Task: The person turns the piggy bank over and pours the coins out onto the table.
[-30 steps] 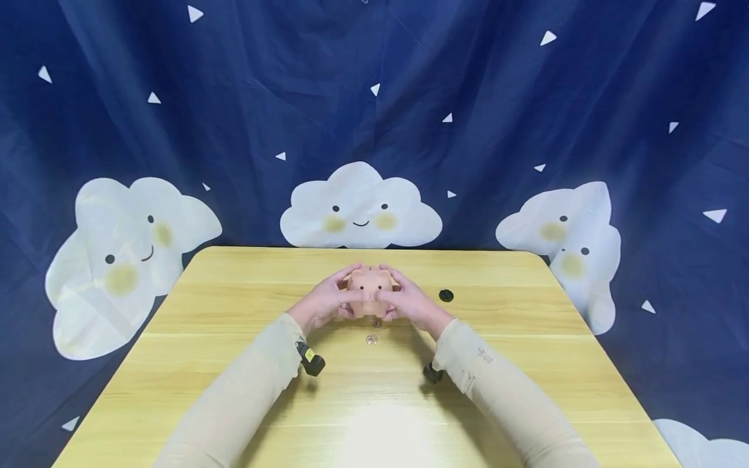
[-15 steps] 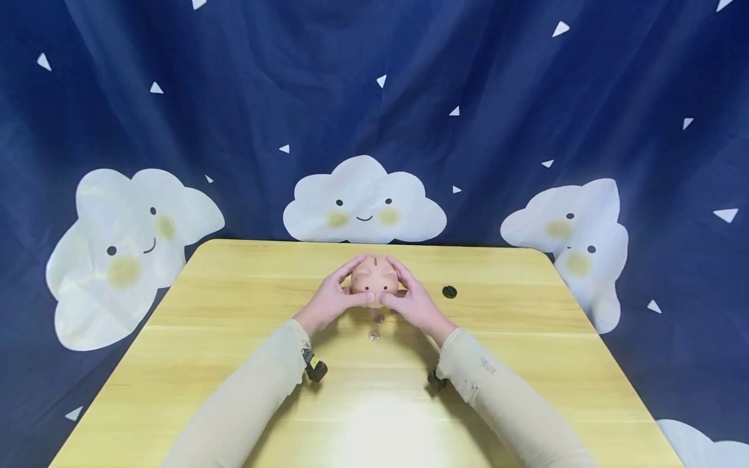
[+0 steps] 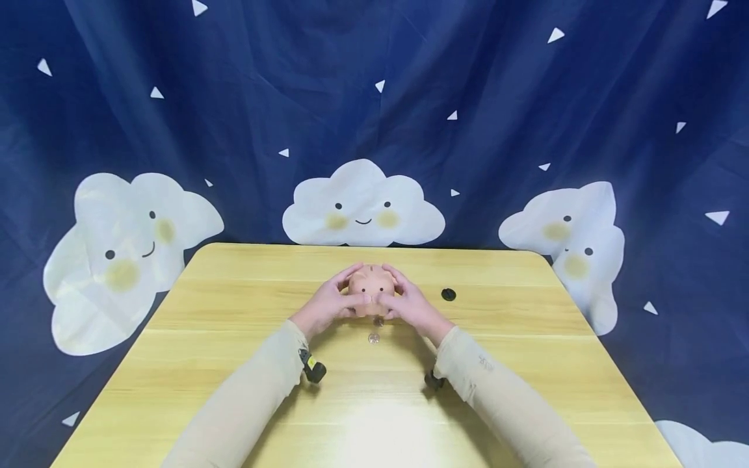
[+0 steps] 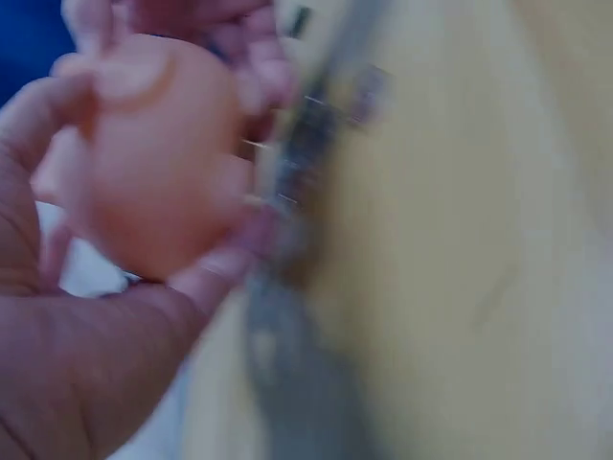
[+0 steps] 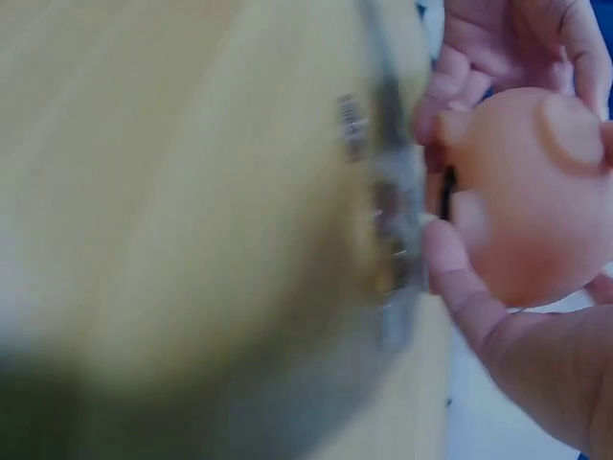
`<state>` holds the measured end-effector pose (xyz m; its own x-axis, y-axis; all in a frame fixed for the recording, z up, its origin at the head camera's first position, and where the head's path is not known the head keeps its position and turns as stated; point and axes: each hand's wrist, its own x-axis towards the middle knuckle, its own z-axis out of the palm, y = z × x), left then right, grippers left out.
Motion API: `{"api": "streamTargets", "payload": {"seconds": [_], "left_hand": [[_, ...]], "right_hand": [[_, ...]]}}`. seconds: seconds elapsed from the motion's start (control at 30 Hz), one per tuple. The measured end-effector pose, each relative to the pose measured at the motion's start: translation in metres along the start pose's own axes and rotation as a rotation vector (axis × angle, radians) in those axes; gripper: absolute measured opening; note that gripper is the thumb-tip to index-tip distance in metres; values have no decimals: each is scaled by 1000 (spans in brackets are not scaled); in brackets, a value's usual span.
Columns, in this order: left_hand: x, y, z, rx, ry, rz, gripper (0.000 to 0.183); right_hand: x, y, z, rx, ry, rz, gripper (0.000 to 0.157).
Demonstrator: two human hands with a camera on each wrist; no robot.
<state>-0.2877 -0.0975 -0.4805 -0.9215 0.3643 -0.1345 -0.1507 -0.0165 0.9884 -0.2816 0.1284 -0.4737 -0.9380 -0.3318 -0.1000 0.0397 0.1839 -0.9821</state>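
Both hands hold a pink piggy bank (image 3: 372, 283) near the far middle of the table, its face toward me and the coin slot at the top. My left hand (image 3: 328, 303) grips its left side, thumb across the snout and fingers round the back. The right side is gripped the same way by my right hand (image 3: 414, 305). In the right wrist view, the feet and a dark spot on the underside show, a little above the table. Below lie several shiny coins, blurred in the wrist views; one coin (image 3: 373, 338) sits in front. A black round plug (image 3: 448, 294) lies to the right.
The wooden table (image 3: 246, 390) has rounded far corners. Behind it hangs a dark blue curtain (image 3: 328, 78) with white clouds and triangles. A black wrist camera (image 3: 313, 369) hangs below the left cuff and another sits at the right cuff.
Half a second ago the piggy bank was tipped forward and higher, showing more of its top and slot. Now it is lower and more level, similar to one second ago. Both hands keep their grip.
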Motion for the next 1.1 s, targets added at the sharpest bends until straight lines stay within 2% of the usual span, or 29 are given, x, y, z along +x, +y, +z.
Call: {"api": "streamTargets", "payload": {"seconds": [0.07,0.1,0.17,0.23,0.27,0.33,0.43,0.47,0.6,0.87,1.1], "left_hand": [[-5,16,2,10,6,34,91],[-9,25,3,43,15,82,92],[-19,42,5,148,32,229,94],[-26,47,8,227,57,333,94],[-29,45,9,234,49,345,95],[-30,33,9,202,24,304,96],[-25,7,5,124,16,173,95],[-22,0,3,110,16,151,95],[-12,-16,-2,93,14,135,93],[-8,-16,-5,63,-12,69,93],[-8,-14,-3,62,-26,50,92]], "right_hand": [[-3,-11,0,-11,20,-49,85],[-6,-17,0,-22,31,-102,86],[-13,-27,0,-73,66,-260,90],[-20,-30,0,-117,87,-373,95],[-23,-28,0,-125,84,-385,96],[-25,-19,0,-138,56,-353,96],[-21,-1,1,-116,-1,-208,90],[-19,4,2,-119,-7,-178,90],[-12,13,3,-67,-11,-130,87],[-9,11,1,-6,-36,-38,87],[-9,11,-2,34,-62,21,89]]}}
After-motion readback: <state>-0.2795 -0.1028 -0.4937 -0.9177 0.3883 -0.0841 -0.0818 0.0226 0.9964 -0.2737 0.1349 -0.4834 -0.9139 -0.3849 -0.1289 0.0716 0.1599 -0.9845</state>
